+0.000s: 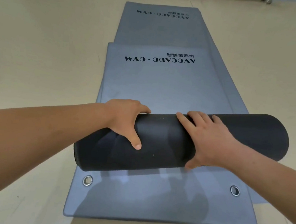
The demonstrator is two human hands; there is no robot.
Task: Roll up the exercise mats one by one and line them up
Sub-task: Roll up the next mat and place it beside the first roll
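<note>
Rolled mat [176, 143] across flat mat [153, 202].

- left hand [123, 120]: bare, with a short, trimmed nail showing on the thumb
- right hand [211, 141]: bare, its knuckles and the backs of its fingers in view
- left forearm [42, 132] and right forearm [267, 174]: bare as far as they show

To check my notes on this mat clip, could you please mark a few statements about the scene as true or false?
1. The left hand and right hand are both on the dark roll. True.
2. The roll lies on a table. False: it lies across a flat grey mat.
3. That mat's near end has two metal eyelets. True.
4. The printed words read upright to the camera. False: the lettering appears upside down.
</note>
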